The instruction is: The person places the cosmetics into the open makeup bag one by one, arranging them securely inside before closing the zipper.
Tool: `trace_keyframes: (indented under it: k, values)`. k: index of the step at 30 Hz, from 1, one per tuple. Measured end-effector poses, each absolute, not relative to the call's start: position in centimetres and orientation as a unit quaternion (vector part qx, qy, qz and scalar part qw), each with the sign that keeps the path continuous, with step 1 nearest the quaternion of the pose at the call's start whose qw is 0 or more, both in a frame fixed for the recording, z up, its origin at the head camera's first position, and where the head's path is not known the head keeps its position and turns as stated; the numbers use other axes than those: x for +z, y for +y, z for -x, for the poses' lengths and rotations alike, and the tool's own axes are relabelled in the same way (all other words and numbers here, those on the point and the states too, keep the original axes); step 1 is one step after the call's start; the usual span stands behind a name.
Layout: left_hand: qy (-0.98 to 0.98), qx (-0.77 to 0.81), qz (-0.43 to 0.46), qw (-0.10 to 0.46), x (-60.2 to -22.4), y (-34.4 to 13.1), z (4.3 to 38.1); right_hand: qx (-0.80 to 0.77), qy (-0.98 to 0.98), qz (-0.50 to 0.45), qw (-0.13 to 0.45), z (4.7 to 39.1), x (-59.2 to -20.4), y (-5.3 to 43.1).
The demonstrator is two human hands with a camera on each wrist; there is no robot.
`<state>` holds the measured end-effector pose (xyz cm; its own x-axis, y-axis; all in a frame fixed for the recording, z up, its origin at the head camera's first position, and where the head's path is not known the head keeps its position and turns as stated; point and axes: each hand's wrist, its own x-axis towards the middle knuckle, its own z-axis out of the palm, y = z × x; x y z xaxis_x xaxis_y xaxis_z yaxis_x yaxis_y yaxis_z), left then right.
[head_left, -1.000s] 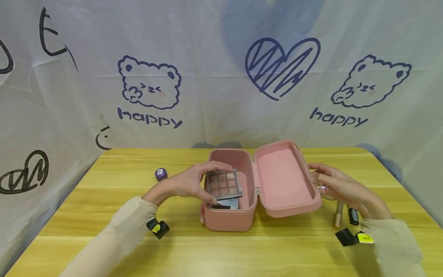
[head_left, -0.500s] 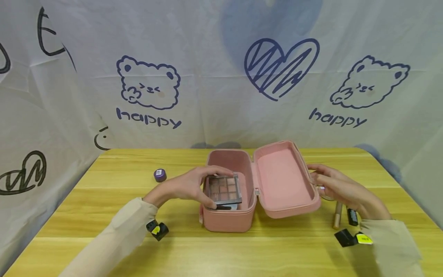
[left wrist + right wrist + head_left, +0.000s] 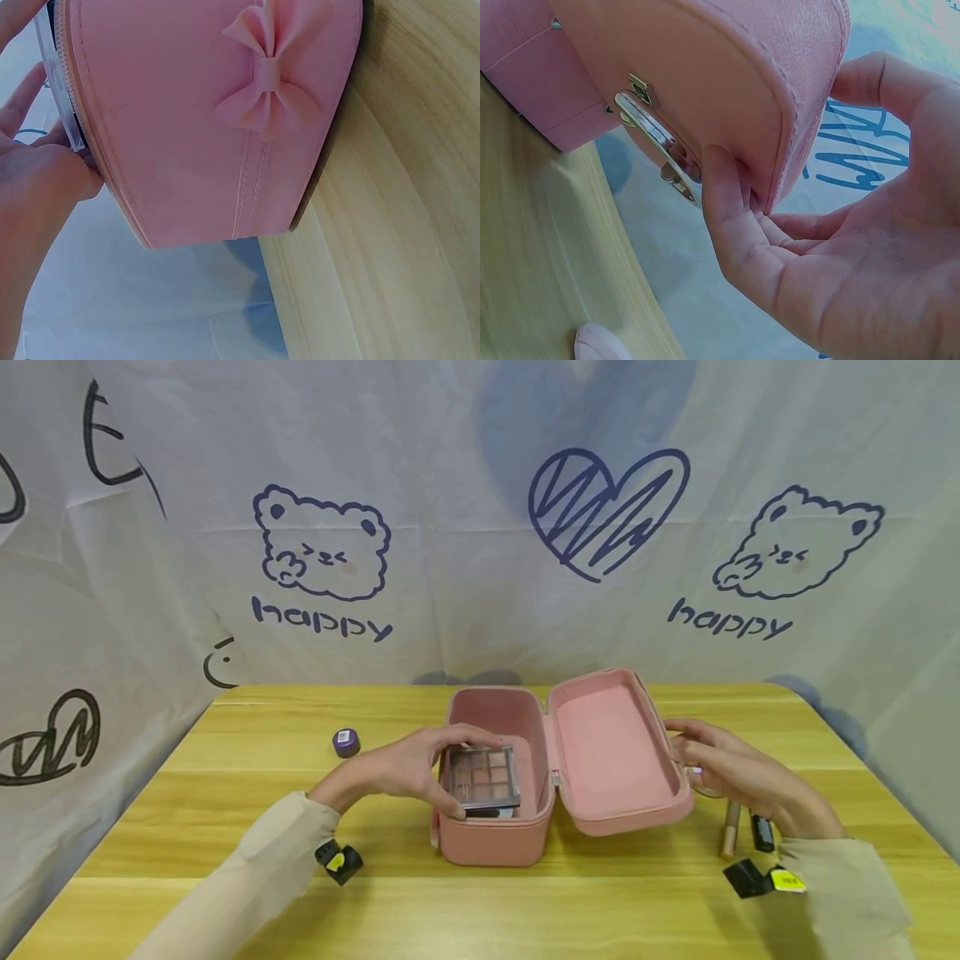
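Observation:
A pink makeup case [image 3: 495, 846] stands on the table, its lid [image 3: 611, 750] swung out to the right. My left hand [image 3: 405, 767] grips an eyeshadow palette [image 3: 486, 778] between thumb and fingers, inside the case's near half. Beneath the palette a dark item [image 3: 491, 812] shows, too covered to identify. In the left wrist view the case's side carries a pink bow [image 3: 268, 79]. With curled fingers my right hand [image 3: 731, 767] holds the lid by its outer edge. A shiny metal handle [image 3: 660, 139] sits on the lid's top, beside those fingers.
A small purple-lidded jar [image 3: 346, 742] stands left of the case. Below my right hand lie a slim tan tube [image 3: 730, 831] and a black one [image 3: 762, 832]. A pink rounded thing [image 3: 600, 343] peeks in at the right wrist view's bottom. Behind the table hangs a printed cloth [image 3: 465, 577].
The palette has gone slightly lower into the case with my left hand, covering more of what lies beneath. My right hand keeps its hold on the lid.

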<state>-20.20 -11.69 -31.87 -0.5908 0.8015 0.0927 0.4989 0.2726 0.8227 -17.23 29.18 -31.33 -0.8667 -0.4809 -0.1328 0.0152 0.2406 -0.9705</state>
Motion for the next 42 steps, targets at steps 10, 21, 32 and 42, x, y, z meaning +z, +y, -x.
trace_keyframes:
  k: [10,21,32,42]
  values:
    - [0.777,0.409,-0.442,0.184,-31.6,-12.2,20.6,-0.592,0.763,0.161,0.203,17.2,-31.5,29.1]
    - [0.779,0.406,-0.446,0.172,-31.2,-12.4,20.1,-0.589,0.765,0.165,0.199,17.2,-31.6,29.2]
    - [0.786,0.405,-0.438,0.163,-31.2,-12.8,20.3,-0.587,0.768,0.162,0.199,17.3,-31.6,29.2]
    - [0.793,0.406,-0.426,0.160,-31.1,-13.1,20.3,-0.585,0.769,0.165,0.199,17.3,-31.6,29.2]
